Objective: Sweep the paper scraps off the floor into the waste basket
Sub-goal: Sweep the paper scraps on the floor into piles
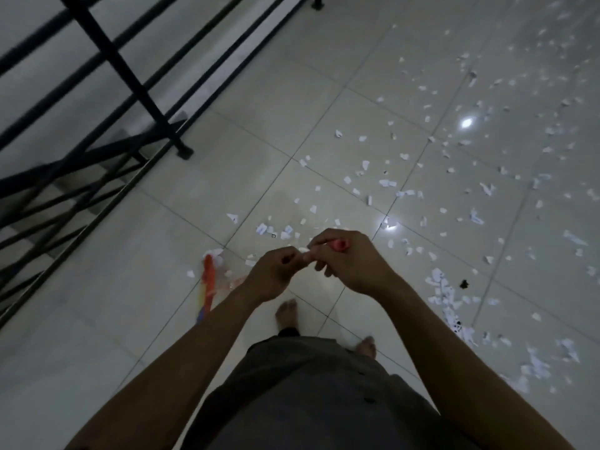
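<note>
Mid-frame, right hand (352, 263) grips red broom handle (339, 245); left hand (276, 276) at its 9 o'clock grips it too. Paper scraps (388, 183) litter floor (259, 102) toward 2 o'clock.

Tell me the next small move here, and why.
Probably draw the broom rightward across the tiles toward the paper scraps. The right hand grips the red handle end, the broom's head sits at the left by only a few scraps, and most lie scattered to the right.
</note>
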